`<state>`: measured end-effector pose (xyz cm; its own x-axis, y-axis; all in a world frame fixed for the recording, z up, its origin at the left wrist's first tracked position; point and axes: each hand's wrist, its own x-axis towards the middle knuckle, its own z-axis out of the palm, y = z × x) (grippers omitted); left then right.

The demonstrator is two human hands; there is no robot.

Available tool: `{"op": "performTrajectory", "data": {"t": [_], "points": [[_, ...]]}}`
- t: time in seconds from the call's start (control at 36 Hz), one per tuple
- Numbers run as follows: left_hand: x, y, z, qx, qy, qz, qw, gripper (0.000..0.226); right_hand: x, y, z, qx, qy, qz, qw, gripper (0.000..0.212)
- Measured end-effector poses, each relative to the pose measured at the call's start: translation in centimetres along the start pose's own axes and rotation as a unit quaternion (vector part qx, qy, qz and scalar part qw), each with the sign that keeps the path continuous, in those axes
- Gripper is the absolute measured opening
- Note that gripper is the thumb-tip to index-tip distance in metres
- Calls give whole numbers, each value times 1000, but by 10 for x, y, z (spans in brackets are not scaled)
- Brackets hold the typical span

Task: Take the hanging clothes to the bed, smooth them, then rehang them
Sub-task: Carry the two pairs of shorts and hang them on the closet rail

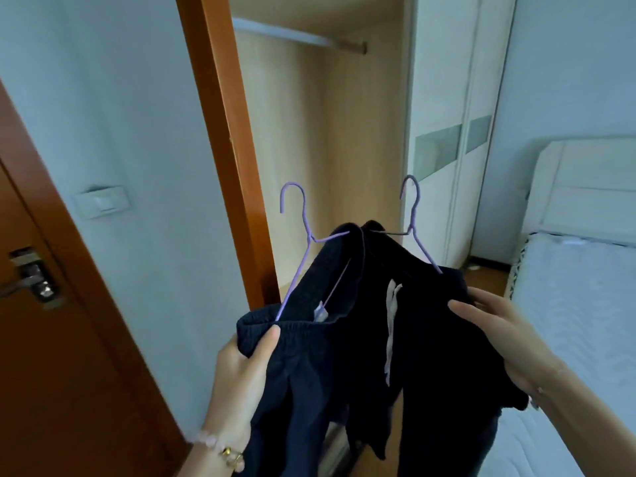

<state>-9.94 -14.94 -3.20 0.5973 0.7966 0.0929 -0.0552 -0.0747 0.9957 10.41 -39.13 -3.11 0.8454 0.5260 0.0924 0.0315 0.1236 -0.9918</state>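
Observation:
Two dark navy garments hang on purple wire hangers in front of me. My left hand [241, 370] grips the waistband of the left garment [303, 373], whose hanger [303, 232] points its hook upward. My right hand [502, 335] holds the right garment [440, 356], which has a white drawstring [391, 325] and its own purple hanger [414, 215]. Behind them the open wardrobe [344, 149] shows a bare hanging rail [299, 36] near its top. The bed [578, 304] with a pale blue cover lies at the right.
A brown door [51, 339] with a metal handle stands at the left, next to a wall with a light switch [101, 201]. An orange-brown frame [227, 132] borders the wardrobe. White wardrobe doors [447, 132] and a white headboard [585, 187] are at the right.

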Motion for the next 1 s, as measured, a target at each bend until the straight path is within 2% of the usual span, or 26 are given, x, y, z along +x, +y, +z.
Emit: {"op": "performTrajectory", "data": {"t": [0.19,0.33,0.42,0.5,0.67,0.81,0.89,1.0], "points": [[74,4,40,-45,19,17,999,5,92,-10,6,1,-29,-5,1000,19],[126,-1,96,-73,24,-9,997,6,191,-11,15,-56,-61,13,997,21],[173,3,131,-77,43,-14,996,18,257,-19,20,-85,-85,5,993,17],[229,18,161,-86,71,-14,994,9,323,-27,18,-92,-112,-14,989,21],[326,65,197,-98,122,37,987,5,442,-69,19,-47,-192,1,980,23],[387,111,199,-127,174,91,972,5,508,-112,41,4,-256,-55,965,18],[414,143,193,-109,209,144,961,9,545,-134,59,24,-289,-94,952,20],[435,182,182,-100,252,182,945,15,583,-169,92,62,-340,-101,933,19]]}}
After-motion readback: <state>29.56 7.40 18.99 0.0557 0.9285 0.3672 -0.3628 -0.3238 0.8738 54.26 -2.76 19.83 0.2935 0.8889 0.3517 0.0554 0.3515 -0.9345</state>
